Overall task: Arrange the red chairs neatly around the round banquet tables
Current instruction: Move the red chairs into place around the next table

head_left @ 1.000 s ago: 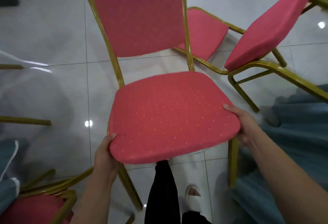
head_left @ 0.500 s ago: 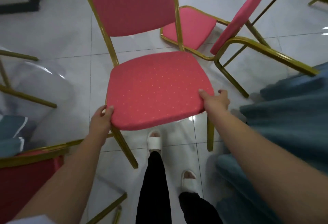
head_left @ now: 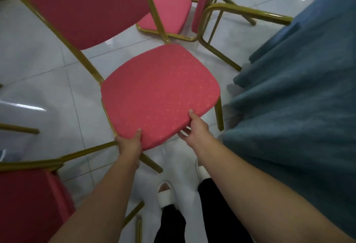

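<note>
We note first our own feet (head_left: 166, 194) on the pale tiled floor (head_left: 48, 81), close behind the work. Just ahead, both hands hold the front edge of the red chair (head_left: 159, 92): the left hand (head_left: 130, 145) grips the near left corner of the seat, thumb on top and fingers curled out of sight beneath; the right hand (head_left: 194, 129) grips the front edge a little to the right, thumb on the cushion and fingers tucked under. The chair appears tilted, its back leaning away to the upper left, and we cannot tell whether all its legs touch the floor. It stands just beside the blue tablecloth (head_left: 298, 98) that drapes down on our right, where we judge the table to be. At lower left lies part of another red seat (head_left: 28, 204) in its gold frame. Farther off, a second chair (head_left: 167, 13) and a third chair (head_left: 204, 2) stand crowded together behind. In our judgement the step in hand is turning and setting this chair to face the table; done well, it means keeping an even hold with both hands, lowering the legs level, keeping them off the cloth hem, and leaving a gap from the neighbouring frames.
</note>
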